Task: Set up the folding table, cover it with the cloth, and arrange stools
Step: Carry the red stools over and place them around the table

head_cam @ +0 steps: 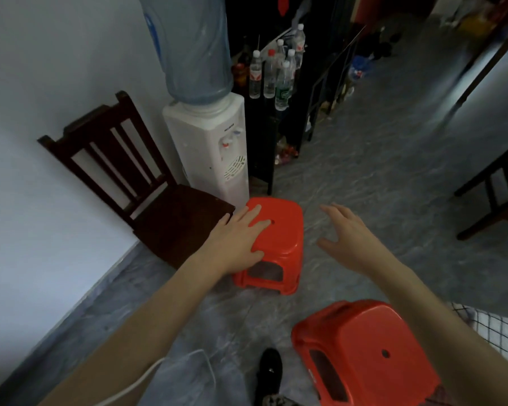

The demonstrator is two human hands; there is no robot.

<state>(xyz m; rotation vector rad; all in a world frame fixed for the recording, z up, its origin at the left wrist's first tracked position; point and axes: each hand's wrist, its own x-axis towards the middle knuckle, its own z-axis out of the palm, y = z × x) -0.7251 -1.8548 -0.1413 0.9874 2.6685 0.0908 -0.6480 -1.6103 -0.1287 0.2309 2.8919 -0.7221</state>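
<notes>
The far stool [279,238] is low, glossy red plastic, with a rounded square seat, a small hole near the middle and a cut-out in its near side through which the floor shows dark. It stands upright on the grey floor [364,177], in the middle of the view, just right of a dark wooden chair [147,194] and just in front of a white water dispenser [211,148].

The left hand [235,244] lies flat on the stool's left half, fingers spread and straight across the seat, thumb at the near edge; it presses rather than grasps. The right hand [352,241] hovers to the right of the stool, apart from it, fingers loosely spread and holding nothing.

A second red stool [361,356] of the same make stands nearer, at the lower right, partly under the right forearm. A checked cloth [493,332] shows at the right edge beside it. A black shoe [269,373] is at the bottom, left of the near stool.

The dispenser carries a blue bottle [194,48]. Right of it, clear bottles [276,71] stand on a dark rack.
</notes>
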